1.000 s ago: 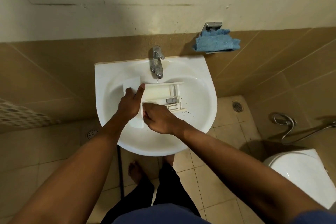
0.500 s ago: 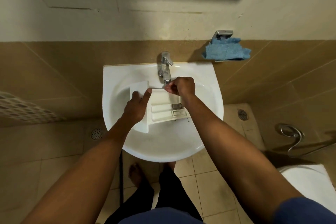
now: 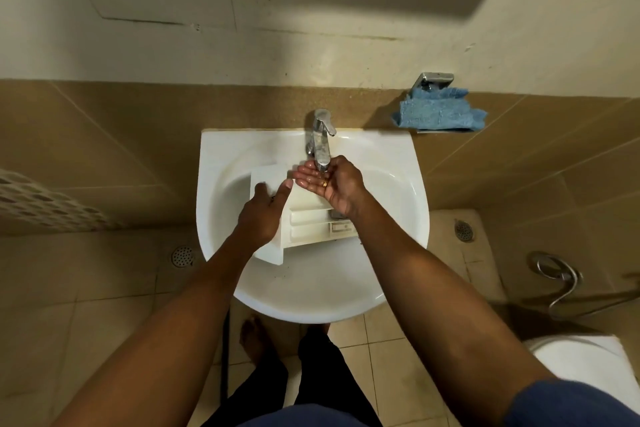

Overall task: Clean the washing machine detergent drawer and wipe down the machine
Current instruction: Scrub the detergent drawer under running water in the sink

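A white detergent drawer (image 3: 308,224) lies in the white wash basin (image 3: 391,253), its front panel toward the left. My left hand (image 3: 261,215) grips the drawer at that front panel, thumb over the top edge. My right hand (image 3: 332,182) is cupped palm up directly under the spout of the chrome tap (image 3: 320,140), above the drawer's far compartment; the palm looks wet and holds nothing. A ring shows on one finger. The right forearm hides the drawer's right end.
A blue cloth (image 3: 438,113) rests on a small chrome wall shelf to the right of the tap. A toilet (image 3: 585,367) stands at the lower right, with a hose (image 3: 557,276) beside it. Floor drains (image 3: 181,256) sit in the tiled floor. My feet are under the basin.
My right hand left the drawer's near side, rose to the tap, and now turns palm up under the spout. The left hand kept its hold on the drawer.
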`<state>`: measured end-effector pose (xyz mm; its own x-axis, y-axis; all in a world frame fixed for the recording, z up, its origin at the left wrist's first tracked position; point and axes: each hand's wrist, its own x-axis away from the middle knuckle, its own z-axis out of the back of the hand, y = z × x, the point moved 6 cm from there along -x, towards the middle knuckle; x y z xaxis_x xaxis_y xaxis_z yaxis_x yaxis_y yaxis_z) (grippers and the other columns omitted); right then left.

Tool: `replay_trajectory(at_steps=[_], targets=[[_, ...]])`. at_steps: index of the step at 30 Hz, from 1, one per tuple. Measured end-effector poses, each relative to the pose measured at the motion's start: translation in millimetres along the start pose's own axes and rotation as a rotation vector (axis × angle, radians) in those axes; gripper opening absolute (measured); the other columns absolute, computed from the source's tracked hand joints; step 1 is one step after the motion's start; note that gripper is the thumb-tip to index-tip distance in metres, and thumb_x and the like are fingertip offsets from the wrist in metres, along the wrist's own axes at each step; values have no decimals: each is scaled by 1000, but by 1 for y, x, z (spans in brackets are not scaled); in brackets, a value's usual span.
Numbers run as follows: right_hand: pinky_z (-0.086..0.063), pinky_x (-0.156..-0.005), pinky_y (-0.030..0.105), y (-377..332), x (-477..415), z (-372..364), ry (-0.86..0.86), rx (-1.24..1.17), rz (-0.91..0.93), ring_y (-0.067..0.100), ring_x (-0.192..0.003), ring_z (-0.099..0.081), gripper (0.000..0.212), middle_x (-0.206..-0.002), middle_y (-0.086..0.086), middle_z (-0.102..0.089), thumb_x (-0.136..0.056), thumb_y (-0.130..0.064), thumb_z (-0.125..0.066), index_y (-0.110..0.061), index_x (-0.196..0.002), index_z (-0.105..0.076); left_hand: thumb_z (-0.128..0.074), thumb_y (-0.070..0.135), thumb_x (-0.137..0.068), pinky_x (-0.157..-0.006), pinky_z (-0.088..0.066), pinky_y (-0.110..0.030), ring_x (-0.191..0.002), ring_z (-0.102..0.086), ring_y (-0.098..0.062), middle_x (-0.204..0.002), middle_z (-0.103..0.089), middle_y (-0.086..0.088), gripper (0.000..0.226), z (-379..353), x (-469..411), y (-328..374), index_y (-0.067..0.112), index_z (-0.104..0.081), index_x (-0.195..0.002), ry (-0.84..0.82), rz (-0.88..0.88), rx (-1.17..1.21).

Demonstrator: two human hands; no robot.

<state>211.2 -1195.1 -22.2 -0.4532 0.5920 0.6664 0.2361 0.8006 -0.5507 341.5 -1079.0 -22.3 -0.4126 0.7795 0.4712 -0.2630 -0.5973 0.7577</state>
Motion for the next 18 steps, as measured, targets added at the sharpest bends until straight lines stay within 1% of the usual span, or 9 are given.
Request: replay_trajectory(at_steps=[2, 4, 5, 7, 9, 11, 13, 16, 18], targets=[[-63, -86, 46, 13, 4, 6, 82, -44, 78, 40, -89, -75, 47, -93, 28, -75, -99, -17, -29, 8, -89, -67, -38, 77, -94, -92, -46, -42, -102, -62, -34, -104, -67, -9, 68, 1, 1, 0, 12, -49, -111, -2, 0, -1], [-63, -84, 50, 30, 9, 7, 195, 16, 156, 41, -81, -74, 43, -81, 24, -74, -98, -16, -34, 4, -76, -66, -38, 76, -95, -91, -45, -41, -102, -62, -34, -106, -67, -9, 67, 0, 0, -1, 12, -49, -113, -4, -1, -7], [-61, -84, 52, 38, 10, 6, 243, 144, 209, 37, -75, -72, 39, -74, 20, -72, -96, -16, -39, 3, -73, -64, -37, 75, -96, -90, -45, -41, -103, -62, -34, -107, -67, -9, 66, -1, 0, -2, 13, -49, -114, -7, 0, -12], [-59, -83, 50, 45, 16, 1, 271, 600, 404, 24, -68, -66, 30, -70, 8, -68, -91, -20, -46, -4, -74, -66, -37, 76, -95, -88, -44, -39, -103, -62, -32, -108, -66, -7, 66, -1, -1, -3, 15, -49, -115, -12, 1, -18], [-57, -83, 45, 45, 26, -4, 121, 961, 627, 17, -80, -67, 25, -84, 1, -72, -95, -15, -46, -12, -89, -70, -36, 77, -95, -87, -42, -39, -103, -62, -32, -109, -65, -6, 67, -2, -3, -3, 15, -49, -115, -9, -4, -15], [-51, -101, 39, 42, 37, 6, -108, 1205, 769, 20, -107, -70, 30, -113, 4, -75, -100, -5, -45, -9, -114, -72, -38, 78, -94, -89, -41, -39, -105, -61, -32, -112, -65, -5, 67, -2, -4, -4, 16, -49, -116, -9, -9, -2], [-39, -116, 37, 41, 44, 25, -244, 1499, 838, 23, -128, -62, 38, -136, 8, -68, -100, -1, -48, -5, -133, -65, -39, 77, -94, -92, -43, -41, -105, -61, -33, -112, -66, -7, 66, -2, -4, -4, 16, -49, -115, -10, -9, 13], [-43, -112, 39, 25, 42, 51, -113, 1729, 843, 30, -125, -65, 35, -136, 10, -67, -104, -11, -51, -5, -135, -66, -40, 76, -95, -95, -46, -44, -105, -62, -36, -110, -65, -10, 66, -1, -4, -5, 14, -49, -114, -13, -9, 11], [-45, -106, 38, 20, 37, 50, -11, 1883, 764, 34, -117, -67, 35, -131, 10, -71, -105, -21, -50, -10, -134, -67, -40, 76, -95, -99, -48, -47, -105, -62, -36, -110, -66, -12, 67, 0, -3, -4, 12, -49, -114, -15, -7, 11]])
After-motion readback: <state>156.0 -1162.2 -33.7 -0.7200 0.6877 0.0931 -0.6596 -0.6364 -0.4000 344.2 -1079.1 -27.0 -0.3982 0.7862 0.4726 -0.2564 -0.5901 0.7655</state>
